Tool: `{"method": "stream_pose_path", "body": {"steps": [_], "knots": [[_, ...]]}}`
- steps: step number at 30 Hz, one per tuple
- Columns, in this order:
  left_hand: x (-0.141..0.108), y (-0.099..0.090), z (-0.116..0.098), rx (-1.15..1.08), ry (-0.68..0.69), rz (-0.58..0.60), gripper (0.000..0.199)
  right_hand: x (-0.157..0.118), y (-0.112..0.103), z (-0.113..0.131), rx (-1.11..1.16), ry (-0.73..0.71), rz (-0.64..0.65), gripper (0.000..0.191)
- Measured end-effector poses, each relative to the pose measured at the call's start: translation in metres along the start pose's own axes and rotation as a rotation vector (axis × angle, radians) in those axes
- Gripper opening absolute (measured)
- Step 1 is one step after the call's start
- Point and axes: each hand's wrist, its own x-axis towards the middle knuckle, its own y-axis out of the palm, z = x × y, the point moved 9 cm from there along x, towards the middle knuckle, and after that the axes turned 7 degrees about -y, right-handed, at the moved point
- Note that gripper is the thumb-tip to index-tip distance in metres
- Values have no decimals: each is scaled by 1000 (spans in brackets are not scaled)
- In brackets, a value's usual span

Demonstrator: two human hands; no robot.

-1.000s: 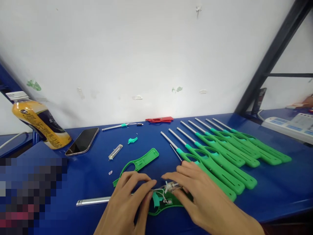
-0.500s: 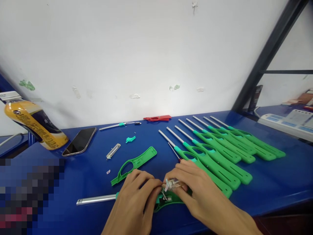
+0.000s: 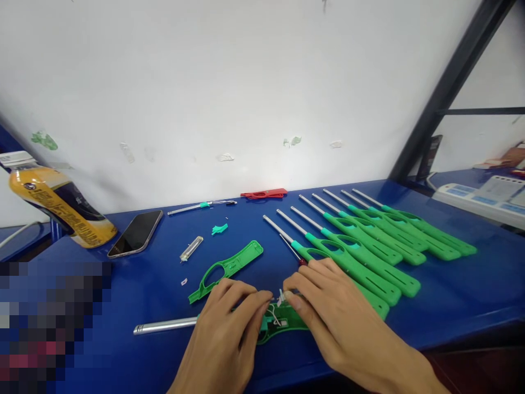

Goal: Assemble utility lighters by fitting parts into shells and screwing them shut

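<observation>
An opened green stick lighter [image 3: 293, 317] lies in front of me, its metal tube [image 3: 164, 325] pointing left and thin white wires showing inside. My left hand [image 3: 223, 334] is closed over its front part, thumb and forefinger pressed together near the wires. Between thumb and fingers, my right hand [image 3: 332, 317] pinches a clear fuel tank; only its whitish valve end [image 3: 281, 297] shows, the rest is hidden by the hand. Beyond my left hand lies the loose green handle half [image 3: 241, 258]. Another clear tank [image 3: 191, 249] and a teal trigger piece [image 3: 220, 229] lie farther back.
Several assembled green lighters [image 3: 365, 241] lie in a row at right, with a screwdriver [image 3: 293, 249] beside them. A phone [image 3: 136, 233] and a yellow drink bottle [image 3: 61, 200] are at left. Red handle parts [image 3: 264, 193] and a loose lighter tube [image 3: 191, 208] lie by the wall.
My right hand has turned the clear tank so that its body is now mostly hidden behind the fingers. The left hand stays over the lighter. The view has shifted slightly.
</observation>
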Motion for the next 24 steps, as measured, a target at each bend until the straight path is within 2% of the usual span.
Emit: {"method": "stream_pose_path", "body": {"steps": [6, 24], "knots": [[1, 2, 0, 1, 2, 19, 27, 0, 1, 2, -6, -13, 12, 23], [3, -4, -8, 48, 38, -46, 29, -1, 3, 3, -51, -67, -5, 14]]}}
